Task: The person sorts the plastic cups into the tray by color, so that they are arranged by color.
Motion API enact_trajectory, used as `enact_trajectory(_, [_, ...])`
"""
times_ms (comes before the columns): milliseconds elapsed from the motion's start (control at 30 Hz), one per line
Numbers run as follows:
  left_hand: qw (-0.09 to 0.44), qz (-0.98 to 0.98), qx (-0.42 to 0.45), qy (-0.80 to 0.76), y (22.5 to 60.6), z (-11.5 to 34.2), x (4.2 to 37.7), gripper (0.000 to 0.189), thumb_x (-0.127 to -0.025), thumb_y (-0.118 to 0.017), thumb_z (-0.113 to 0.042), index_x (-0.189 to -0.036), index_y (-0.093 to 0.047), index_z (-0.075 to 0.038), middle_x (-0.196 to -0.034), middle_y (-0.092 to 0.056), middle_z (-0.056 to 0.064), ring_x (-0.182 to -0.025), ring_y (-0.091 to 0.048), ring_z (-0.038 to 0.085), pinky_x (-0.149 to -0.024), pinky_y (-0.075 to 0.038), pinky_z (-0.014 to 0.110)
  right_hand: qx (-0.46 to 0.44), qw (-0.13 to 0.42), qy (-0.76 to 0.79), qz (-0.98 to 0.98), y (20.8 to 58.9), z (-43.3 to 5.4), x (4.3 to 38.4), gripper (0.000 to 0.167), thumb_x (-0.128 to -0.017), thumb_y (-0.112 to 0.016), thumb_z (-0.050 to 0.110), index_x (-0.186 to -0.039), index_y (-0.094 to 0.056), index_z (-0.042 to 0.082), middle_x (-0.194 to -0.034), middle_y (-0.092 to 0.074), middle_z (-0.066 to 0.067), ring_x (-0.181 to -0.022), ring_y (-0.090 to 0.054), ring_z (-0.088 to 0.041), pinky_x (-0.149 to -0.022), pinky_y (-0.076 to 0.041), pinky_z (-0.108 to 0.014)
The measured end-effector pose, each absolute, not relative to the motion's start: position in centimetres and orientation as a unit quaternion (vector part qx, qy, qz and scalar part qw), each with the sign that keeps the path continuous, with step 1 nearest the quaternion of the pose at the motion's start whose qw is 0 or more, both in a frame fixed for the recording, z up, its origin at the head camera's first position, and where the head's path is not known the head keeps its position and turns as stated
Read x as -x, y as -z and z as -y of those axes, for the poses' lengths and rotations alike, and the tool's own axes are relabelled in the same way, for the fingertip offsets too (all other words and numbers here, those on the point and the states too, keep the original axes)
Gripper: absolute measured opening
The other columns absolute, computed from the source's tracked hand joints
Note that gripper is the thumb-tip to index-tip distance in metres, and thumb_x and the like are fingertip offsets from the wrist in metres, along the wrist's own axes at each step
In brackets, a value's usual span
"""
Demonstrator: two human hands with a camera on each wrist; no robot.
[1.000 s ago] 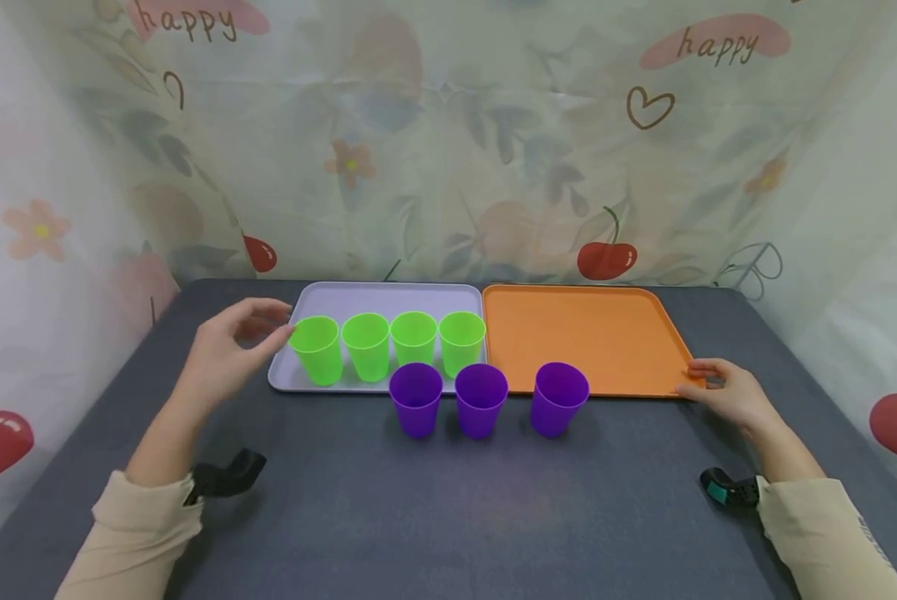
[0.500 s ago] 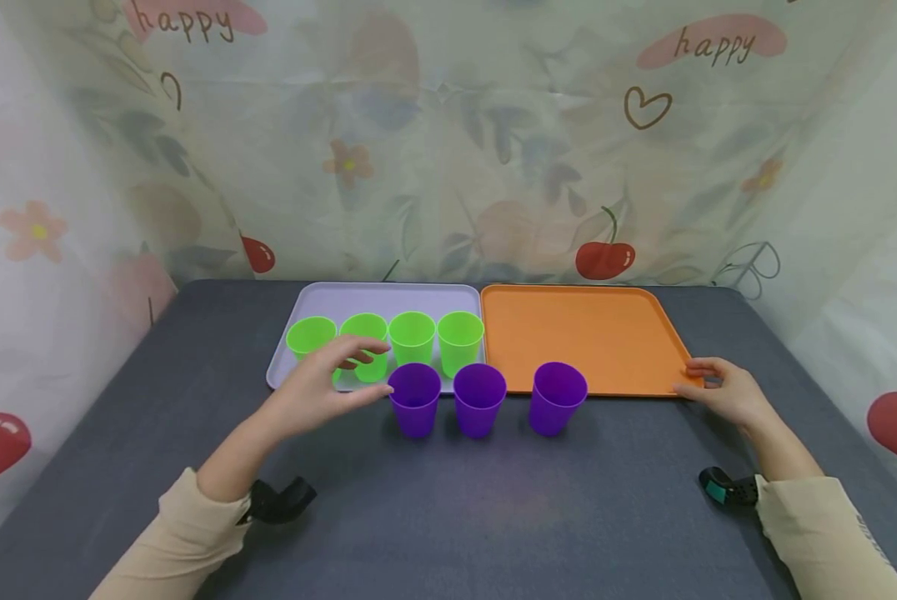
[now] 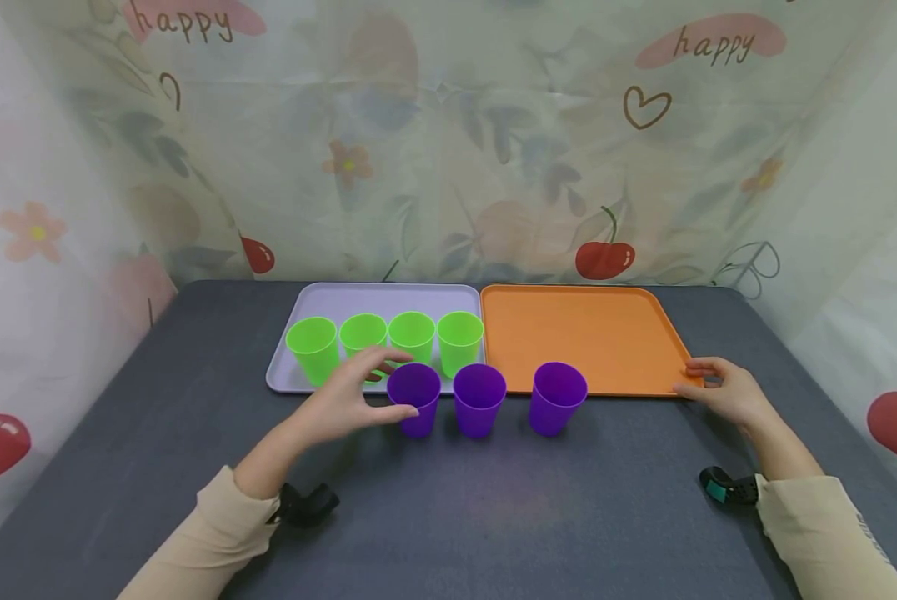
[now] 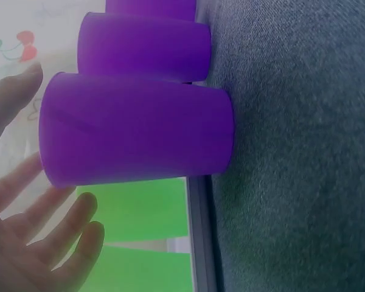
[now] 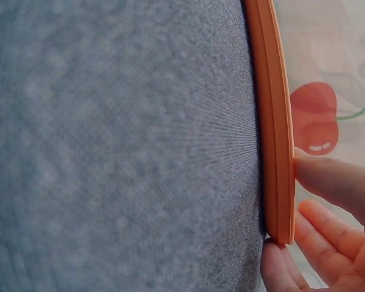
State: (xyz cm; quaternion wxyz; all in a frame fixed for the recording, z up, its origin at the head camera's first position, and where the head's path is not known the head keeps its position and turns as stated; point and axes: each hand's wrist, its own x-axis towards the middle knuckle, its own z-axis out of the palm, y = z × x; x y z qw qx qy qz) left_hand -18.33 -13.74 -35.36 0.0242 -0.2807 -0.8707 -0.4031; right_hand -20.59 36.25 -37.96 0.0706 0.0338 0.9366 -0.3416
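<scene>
While four green cups (image 3: 412,340) already stand in a row on the lilac tray (image 3: 392,297), three purple cups (image 3: 480,400) stand upright on the table (image 3: 538,500) just in front, so in the head view the green ones look settled and the purple ones look like what is left. The left hand (image 3: 343,400) has its thumb and fingers well apart about the leftmost purple cup (image 3: 424,392), the thumb in front. Half a second ago it was farther left, short of that cup; a second ago, beside the left end of the green row. The cups have not shifted, and the right hand (image 3: 729,396) is at the same near corner of the orange tray (image 3: 568,333).

Through the left wrist camera, that cup stands between thumb and spread fingers, not gripped; the picture is hazy, so I cannot tell whether any fingertip touches it.

From the right wrist, the right hand lightly pinches the orange rim, fingers round the corner.
</scene>
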Motion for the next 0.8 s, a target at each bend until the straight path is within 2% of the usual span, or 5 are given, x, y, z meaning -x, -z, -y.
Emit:
enact_trajectory(400, [0.015, 0.868, 0.282, 0.408, 35.62, 13.40, 18.51, 0.058, -0.073, -0.080, -0.026, -0.123, -0.055, -0.010, -0.123, -0.059, 0.008, -0.105, -0.057, 0.022, -0.091, -0.049, 0.040, -0.032, 0.071, 0.346, -0.935, 37.91, -36.19, 20.48, 0.069, -0.090, -0.059, 0.035, -0.136, -0.033, -0.010, -0.137, -0.038, -0.036, -0.120, -0.039, -0.051, -0.093, -0.040, -0.056])
enact_trajectory(800, [0.030, 0.864, 0.291, 0.410, 35.25, 13.61, 18.53, 0.056, -0.072, -0.080, -0.023, -0.121, -0.057, -0.009, -0.118, -0.061, 0.008, -0.102, -0.059, 0.022, -0.089, -0.050, 0.038, -0.035, 0.074, 0.344, -0.935, 37.86, -36.21, 20.50, 0.071, -0.090, -0.059, 0.038, -0.136, -0.033, -0.010, -0.137, -0.038, -0.035, -0.121, -0.037, -0.050, -0.092, -0.039, -0.056])
